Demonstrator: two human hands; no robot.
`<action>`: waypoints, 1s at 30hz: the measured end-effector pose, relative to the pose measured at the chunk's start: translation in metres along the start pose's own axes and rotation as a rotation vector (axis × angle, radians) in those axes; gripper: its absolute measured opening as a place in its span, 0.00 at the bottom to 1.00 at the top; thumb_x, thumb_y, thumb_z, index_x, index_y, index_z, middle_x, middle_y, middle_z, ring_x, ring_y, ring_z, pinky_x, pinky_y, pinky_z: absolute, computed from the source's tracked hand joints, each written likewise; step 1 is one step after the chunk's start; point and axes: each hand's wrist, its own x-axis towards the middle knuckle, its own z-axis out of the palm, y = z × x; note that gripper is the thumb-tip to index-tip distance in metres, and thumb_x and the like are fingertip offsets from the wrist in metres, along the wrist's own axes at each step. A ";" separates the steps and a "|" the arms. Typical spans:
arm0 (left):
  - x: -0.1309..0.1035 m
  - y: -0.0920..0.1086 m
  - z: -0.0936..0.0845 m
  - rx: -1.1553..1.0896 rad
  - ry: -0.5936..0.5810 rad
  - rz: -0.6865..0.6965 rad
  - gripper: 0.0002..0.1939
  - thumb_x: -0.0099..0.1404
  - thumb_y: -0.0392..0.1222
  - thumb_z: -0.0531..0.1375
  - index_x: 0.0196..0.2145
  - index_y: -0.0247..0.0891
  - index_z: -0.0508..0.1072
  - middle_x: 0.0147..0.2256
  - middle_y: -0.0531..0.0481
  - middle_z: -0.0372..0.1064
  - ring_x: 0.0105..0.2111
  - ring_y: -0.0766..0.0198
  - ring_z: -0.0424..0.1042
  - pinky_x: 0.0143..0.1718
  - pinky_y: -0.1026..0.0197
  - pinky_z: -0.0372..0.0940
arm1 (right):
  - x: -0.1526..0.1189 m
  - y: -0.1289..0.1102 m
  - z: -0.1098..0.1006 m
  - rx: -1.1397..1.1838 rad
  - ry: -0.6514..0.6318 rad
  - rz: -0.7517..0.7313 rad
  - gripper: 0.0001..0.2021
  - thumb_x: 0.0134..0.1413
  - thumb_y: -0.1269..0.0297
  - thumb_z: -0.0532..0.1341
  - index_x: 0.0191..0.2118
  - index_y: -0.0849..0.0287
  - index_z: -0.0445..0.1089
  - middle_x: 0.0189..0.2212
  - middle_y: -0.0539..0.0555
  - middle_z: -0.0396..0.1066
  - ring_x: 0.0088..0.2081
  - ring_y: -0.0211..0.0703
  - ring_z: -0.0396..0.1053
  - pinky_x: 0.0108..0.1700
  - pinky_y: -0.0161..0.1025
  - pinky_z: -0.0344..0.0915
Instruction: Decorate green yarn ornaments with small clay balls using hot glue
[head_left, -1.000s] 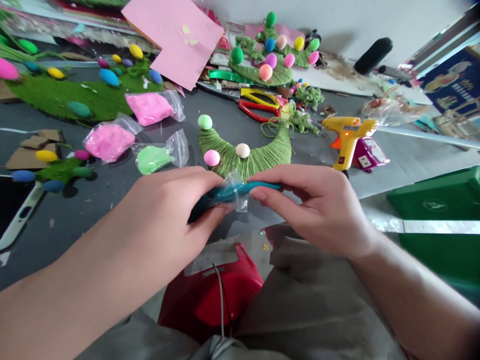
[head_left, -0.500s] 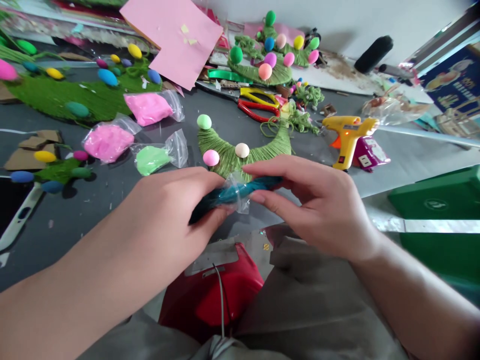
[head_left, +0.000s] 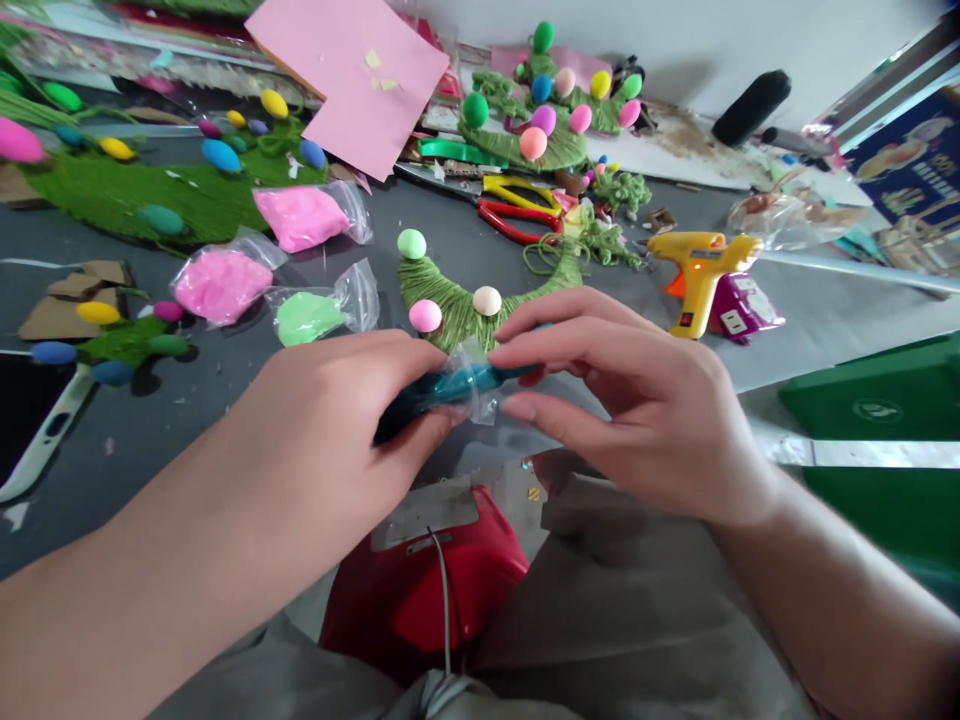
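Handling of a clear plastic bag of blue material [head_left: 466, 382]: left hand [head_left: 334, 405] pinches it; right hand [head_left: 645, 400], fingers spread, must close to regrip.

Left hand [head_left: 352, 410] gripping a blue clay bag [head_left: 461, 385], right hand [head_left: 626, 400] at its other end, green yarn-wrapped crescent [head_left: 442, 300] just beyond, yellow glue gun [head_left: 697, 275] to the right.
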 end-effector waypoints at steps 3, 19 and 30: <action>0.000 0.000 0.000 -0.030 0.009 0.020 0.07 0.68 0.38 0.62 0.41 0.40 0.80 0.35 0.50 0.81 0.32 0.60 0.78 0.30 0.63 0.65 | -0.003 0.005 0.001 0.026 -0.023 0.125 0.18 0.62 0.53 0.70 0.55 0.51 0.77 0.46 0.53 0.80 0.42 0.45 0.79 0.41 0.39 0.78; 0.002 0.001 0.000 -0.086 -0.009 0.035 0.07 0.67 0.36 0.62 0.40 0.42 0.80 0.36 0.51 0.82 0.32 0.61 0.79 0.31 0.63 0.67 | -0.002 0.003 -0.001 -0.031 -0.072 -0.004 0.13 0.64 0.63 0.67 0.53 0.50 0.79 0.43 0.52 0.80 0.40 0.43 0.77 0.45 0.41 0.77; 0.003 0.000 0.002 -0.134 -0.037 0.038 0.06 0.67 0.38 0.61 0.38 0.45 0.79 0.35 0.55 0.81 0.31 0.62 0.78 0.31 0.62 0.67 | 0.002 0.005 0.000 0.042 -0.142 -0.024 0.11 0.65 0.61 0.68 0.51 0.51 0.80 0.39 0.51 0.78 0.35 0.38 0.74 0.38 0.37 0.73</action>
